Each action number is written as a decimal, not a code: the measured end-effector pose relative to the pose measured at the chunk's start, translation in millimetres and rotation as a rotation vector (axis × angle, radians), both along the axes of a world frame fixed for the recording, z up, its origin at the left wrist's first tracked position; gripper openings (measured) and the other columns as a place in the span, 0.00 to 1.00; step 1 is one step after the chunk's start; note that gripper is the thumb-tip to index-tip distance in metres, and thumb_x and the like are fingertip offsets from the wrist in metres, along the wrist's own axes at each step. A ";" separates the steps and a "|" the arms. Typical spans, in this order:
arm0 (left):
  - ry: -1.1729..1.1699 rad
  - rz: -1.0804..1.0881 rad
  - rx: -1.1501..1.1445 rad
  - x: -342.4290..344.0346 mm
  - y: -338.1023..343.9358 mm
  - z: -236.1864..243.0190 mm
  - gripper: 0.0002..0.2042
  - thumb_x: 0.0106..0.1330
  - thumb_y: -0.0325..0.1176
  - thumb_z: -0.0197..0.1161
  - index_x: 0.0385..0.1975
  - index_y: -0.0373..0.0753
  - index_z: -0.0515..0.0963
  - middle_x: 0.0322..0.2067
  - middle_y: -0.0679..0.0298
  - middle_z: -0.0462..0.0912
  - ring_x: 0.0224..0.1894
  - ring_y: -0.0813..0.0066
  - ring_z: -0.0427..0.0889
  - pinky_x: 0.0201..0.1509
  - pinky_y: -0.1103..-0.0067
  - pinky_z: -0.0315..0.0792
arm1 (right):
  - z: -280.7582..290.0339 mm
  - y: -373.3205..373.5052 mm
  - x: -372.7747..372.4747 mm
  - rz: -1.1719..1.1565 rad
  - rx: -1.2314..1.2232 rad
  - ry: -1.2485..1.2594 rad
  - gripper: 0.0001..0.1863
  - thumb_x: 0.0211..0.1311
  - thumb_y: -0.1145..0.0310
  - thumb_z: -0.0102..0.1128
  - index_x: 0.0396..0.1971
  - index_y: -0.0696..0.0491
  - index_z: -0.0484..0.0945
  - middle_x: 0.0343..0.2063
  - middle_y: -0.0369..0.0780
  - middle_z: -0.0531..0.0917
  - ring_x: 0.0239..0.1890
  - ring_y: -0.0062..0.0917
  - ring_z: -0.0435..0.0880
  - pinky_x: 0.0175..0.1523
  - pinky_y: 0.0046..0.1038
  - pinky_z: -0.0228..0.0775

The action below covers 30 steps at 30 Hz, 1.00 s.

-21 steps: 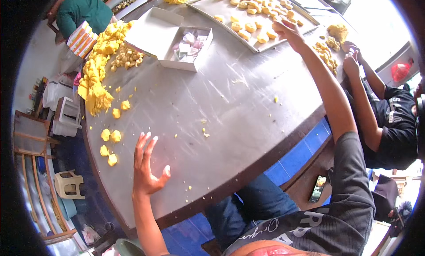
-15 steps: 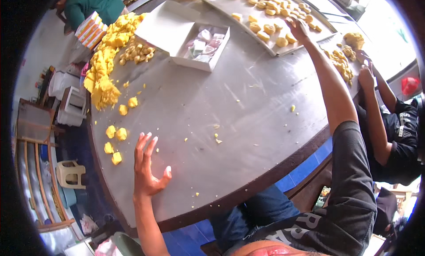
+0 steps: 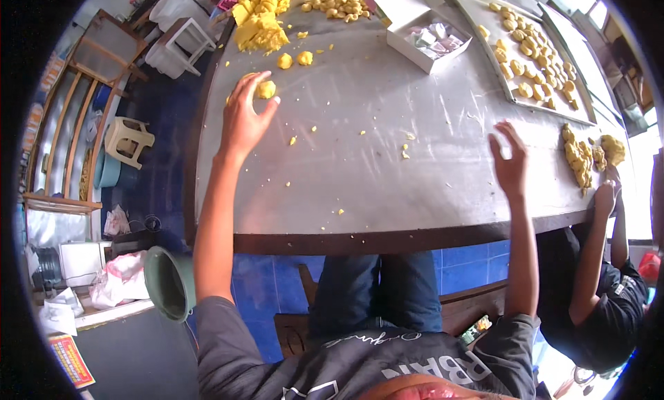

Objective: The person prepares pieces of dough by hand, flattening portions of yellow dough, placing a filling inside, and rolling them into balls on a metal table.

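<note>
My left hand (image 3: 246,122) is open over the left side of the metal-topped table (image 3: 360,185), its fingers stretched toward a small yellow dough ball (image 3: 266,89). Bits of yellow beside those fingers are partly hidden by them. Two more dough balls (image 3: 284,61) lie just beyond. Over the table's right half, my right hand (image 3: 510,161) hangs open with bent, spread fingers and nothing in it. Past it, a large tray (image 3: 515,99) bears many rounded dough pieces (image 3: 529,47).
A big heap of yellow dough (image 3: 261,28) lies at the far left, with small dough lumps (image 3: 339,2) beside it. An open white box (image 3: 430,62) holds wrapped pieces. At right, a co-worker's hand (image 3: 606,196) is near more dough (image 3: 579,158). A plastic stool (image 3: 128,143) stands left.
My right hand has drawn back from the tray toward me. My left hand has reached forward to the dough balls. The view has turned, so the table sits differently in it.
</note>
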<state>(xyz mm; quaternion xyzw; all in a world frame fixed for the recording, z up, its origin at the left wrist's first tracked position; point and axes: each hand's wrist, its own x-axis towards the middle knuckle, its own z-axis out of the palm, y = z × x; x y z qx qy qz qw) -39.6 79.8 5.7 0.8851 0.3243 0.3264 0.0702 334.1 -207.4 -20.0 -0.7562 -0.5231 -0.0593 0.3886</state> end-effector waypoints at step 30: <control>0.047 -0.321 -0.341 157.7 84.9 19.0 0.19 0.59 0.35 0.64 0.50 0.39 0.76 0.45 0.57 0.82 0.48 0.68 0.81 0.49 0.73 0.75 | -12.9 13.1 -13.8 0.277 0.109 -0.060 0.07 0.47 0.83 0.58 0.29 0.60 0.76 0.33 0.45 0.80 0.49 0.40 0.79 0.53 0.37 0.72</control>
